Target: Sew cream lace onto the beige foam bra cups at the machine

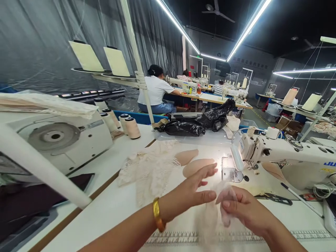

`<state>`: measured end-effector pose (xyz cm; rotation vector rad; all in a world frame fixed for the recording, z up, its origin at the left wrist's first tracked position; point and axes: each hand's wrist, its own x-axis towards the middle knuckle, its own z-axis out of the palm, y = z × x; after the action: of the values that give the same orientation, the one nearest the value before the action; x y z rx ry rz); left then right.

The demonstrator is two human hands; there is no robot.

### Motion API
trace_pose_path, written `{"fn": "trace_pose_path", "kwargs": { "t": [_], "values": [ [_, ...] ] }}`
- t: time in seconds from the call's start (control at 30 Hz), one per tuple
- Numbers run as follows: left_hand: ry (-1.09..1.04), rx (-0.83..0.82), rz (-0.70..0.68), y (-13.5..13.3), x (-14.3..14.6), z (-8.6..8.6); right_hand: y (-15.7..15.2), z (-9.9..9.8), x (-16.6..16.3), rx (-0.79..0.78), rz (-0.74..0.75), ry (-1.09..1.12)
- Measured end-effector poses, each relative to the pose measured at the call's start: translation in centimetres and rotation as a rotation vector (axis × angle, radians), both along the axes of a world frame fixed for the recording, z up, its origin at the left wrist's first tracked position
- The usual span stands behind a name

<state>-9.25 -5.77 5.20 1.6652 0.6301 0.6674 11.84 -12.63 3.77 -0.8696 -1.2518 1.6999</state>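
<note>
My right hand [237,206] pinches a sheer, pale piece of fabric [210,217] that hangs down in front of me, blurred by motion. Just left of it, my left hand [201,187] has its fingers stretched out and apart, with a gold bangle [158,214] on the wrist. Beyond my left hand lie two beige cup-shaped pieces [197,167] on the white table. Beside them is a heap of cream lace fabric [152,164]. The sewing machine [278,150] stands to the right, its lamp shining on the needle plate [232,174].
Black thread snips [279,198] and a pen-like stick [301,199] lie right of my right hand. A printed ruler [178,238] runs along the front edge. Black plastic bags [194,122] lie at the back. Thread cones [132,128] and another machine [57,140] stand left. A person [156,91] sits beyond.
</note>
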Motion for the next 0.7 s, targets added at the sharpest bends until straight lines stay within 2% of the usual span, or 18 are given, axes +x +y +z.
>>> {"fn": "trace_pose_path", "kwargs": {
  "t": [0.07,0.1,0.13,0.17,0.2,0.3,0.37,0.43,0.5,0.6,0.7],
  "values": [
    [-0.055,-0.305,-0.123,0.6,0.5,-1.0,-0.2,0.3,0.5,-0.028,0.075,-0.041],
    [-0.083,-0.393,-0.147,0.7,0.8,-1.5,-0.2,0.1,0.7,-0.039,0.061,-0.068],
    [-0.094,-0.414,-0.135,0.8,1.0,-1.9,0.0,-0.2,1.0,-0.041,0.014,-0.107],
    [-0.068,-0.362,-0.098,0.9,1.1,-2.1,0.2,-0.7,1.2,-0.034,-0.057,-0.161],
    [0.015,-0.236,-0.053,1.2,1.1,-2.2,0.5,-1.3,1.5,-0.020,-0.140,-0.226],
    [0.442,0.286,0.095,3.4,0.3,-1.5,1.5,-3.2,2.2,0.025,-0.335,-0.410],
    [0.646,0.527,0.234,5.9,-0.8,-0.7,2.1,-4.3,2.6,0.039,-0.375,-0.451],
    [0.752,0.632,0.366,8.5,-1.8,-0.3,2.4,-5.0,2.8,0.049,-0.378,-0.446],
    [0.860,0.681,0.427,10.6,-2.6,-0.4,2.6,-5.3,2.8,0.064,-0.380,-0.427],
    [0.991,0.725,0.429,12.1,-3.0,-1.3,2.6,-5.5,2.9,0.061,-0.385,-0.408],
    [1.064,0.776,0.425,12.3,-3.0,-2.0,2.6,-5.5,2.8,0.050,-0.397,-0.405]
  ]
}}
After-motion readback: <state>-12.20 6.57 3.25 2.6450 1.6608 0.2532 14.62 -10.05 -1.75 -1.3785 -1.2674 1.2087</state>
